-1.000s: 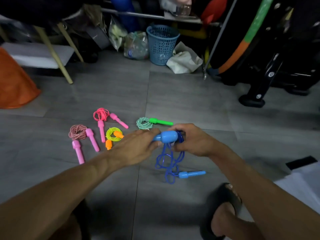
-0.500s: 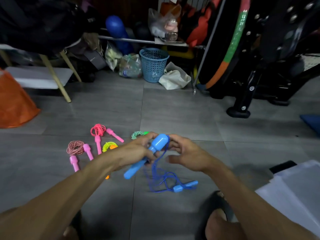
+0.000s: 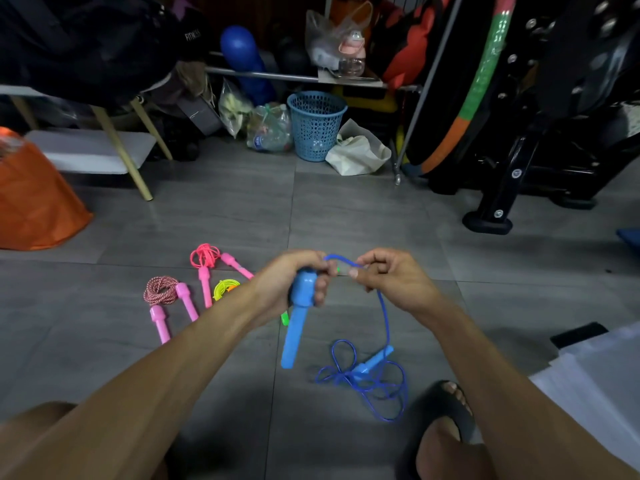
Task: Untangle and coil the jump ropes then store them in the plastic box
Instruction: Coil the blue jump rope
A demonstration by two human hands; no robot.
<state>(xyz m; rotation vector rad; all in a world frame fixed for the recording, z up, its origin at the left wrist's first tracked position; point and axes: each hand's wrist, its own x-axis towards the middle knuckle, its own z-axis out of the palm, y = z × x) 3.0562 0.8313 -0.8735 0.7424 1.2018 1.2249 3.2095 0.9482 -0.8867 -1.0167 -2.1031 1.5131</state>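
Where the sandalled foot (image 3: 446,420) sits at 5 o'clock on the grey tiled floor (image 3: 346,209), the loose end of the blue jump rope (image 3: 384,327) lies in a tangle just beside it, its second blue handle (image 3: 375,360) resting among the loops. From there the cord climbs to the right hand (image 3: 391,275), fingers pinched together on it. A short arc of cord bridges to the left hand (image 3: 287,278), which is clamped around the thick top of the other blue handle (image 3: 298,320); that handle hangs down, tilted slightly. Both hands are raised above the floor, near each other but apart.

At 9 o'clock of the hands, coiled ropes lie on the floor: red-and-white rope with pink handles (image 3: 166,296), yellow-green coil (image 3: 225,287) partly hidden by the left forearm, pink rope with pink handles (image 3: 207,261). A green handle tip (image 3: 284,318) shows under the left wrist.

At 4 o'clock, edge of a white plastic box (image 3: 595,379), only partly in view.

Far, at 12 o'clock: blue mesh basket (image 3: 317,124). At 9 o'clock far: orange bag (image 3: 34,202).
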